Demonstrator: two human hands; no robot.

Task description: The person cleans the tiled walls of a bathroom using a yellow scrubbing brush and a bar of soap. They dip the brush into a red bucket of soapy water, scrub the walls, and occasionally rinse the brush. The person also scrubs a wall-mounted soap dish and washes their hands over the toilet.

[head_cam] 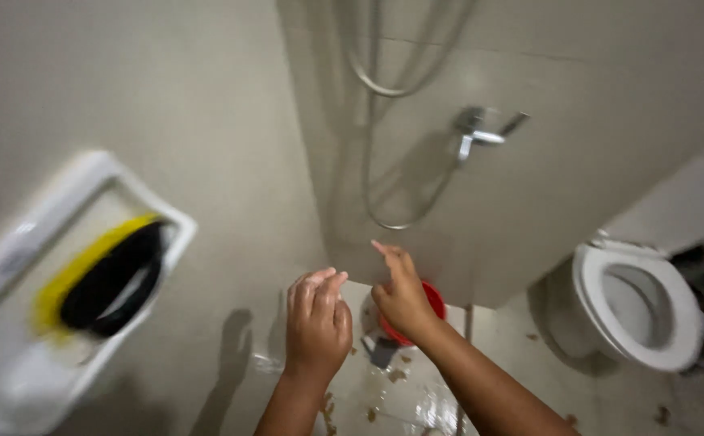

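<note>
Both my hands hang at lower centre, holding nothing: left hand (317, 323) loosely curled, right hand (403, 292) pointing a finger above the red bucket (431, 307) on the wet floor (416, 396), below the shower tap (481, 133).

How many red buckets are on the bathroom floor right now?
1. The red bucket sits on the wet floor below the shower tap, partly behind the right hand. More could be hidden behind the hands or outside the frame.
</note>
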